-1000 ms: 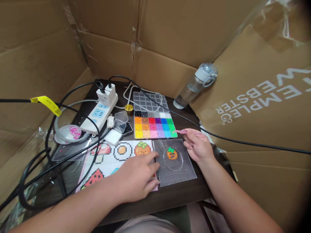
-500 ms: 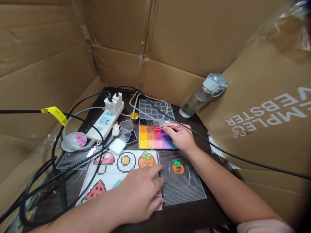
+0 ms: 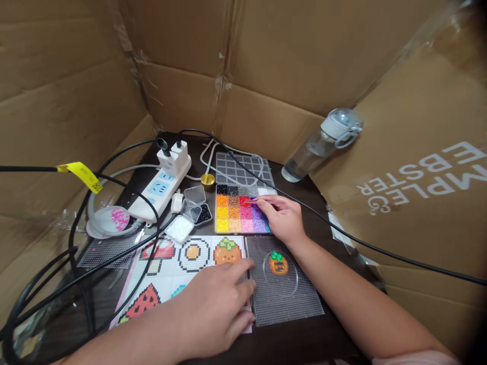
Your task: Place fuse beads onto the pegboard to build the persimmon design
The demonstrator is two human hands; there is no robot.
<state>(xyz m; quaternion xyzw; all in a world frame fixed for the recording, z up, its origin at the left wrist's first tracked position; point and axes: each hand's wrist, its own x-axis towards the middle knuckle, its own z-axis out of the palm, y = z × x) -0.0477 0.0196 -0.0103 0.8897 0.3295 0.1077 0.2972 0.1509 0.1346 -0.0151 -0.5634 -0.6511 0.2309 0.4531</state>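
Pink tweezers (image 3: 272, 202) are pinched in my right hand (image 3: 285, 215), their tips over the red compartment of the bead box (image 3: 236, 213). My left hand (image 3: 224, 299) rests, fingers apart, on the pattern sheet (image 3: 162, 281), its fingertips by the left edge of the clear pegboard (image 3: 297, 299). On that pegboard sits an orange bead figure (image 3: 279, 264) with a green top and some dark beads, inside a raised clear oval. The sheet shows a mushroom, an egg, a persimmon and a watermelon. Whether the tweezers grip a bead is too small to tell.
A power strip (image 3: 158, 190), small bead cases (image 3: 179, 229), a gold cup (image 3: 207, 179) and a dish of pink beads (image 3: 108, 222) lie at the left. A water bottle (image 3: 315, 152) stands back right. Black cables (image 3: 342, 233) cross the view; cardboard walls surround the table.
The camera view has shifted slightly. My right hand and the tweezers stay over the red compartment, and my left hand remains on the sheet.
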